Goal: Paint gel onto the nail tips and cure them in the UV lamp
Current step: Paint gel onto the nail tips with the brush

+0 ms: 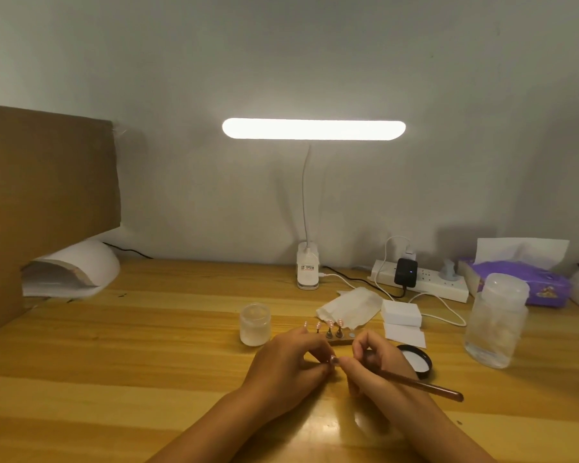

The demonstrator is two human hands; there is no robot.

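One wooden desk [114, 362], grey wall [315, 45], UV lamp [81, 265]

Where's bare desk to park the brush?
Widest bare desk: left, between the UV lamp and the small jar. Also front right, in front of the clear bottle. Crowded: nail stand, wipes, black lid and power strip, centre-right.

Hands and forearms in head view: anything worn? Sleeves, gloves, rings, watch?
Nothing worn shows. The left hand and right hand are bare, no gloves; no ring can be made out at this sharpness. The left forearm and right forearm are bare to the frame's lower edge: no sleeve, watch or bracelet.
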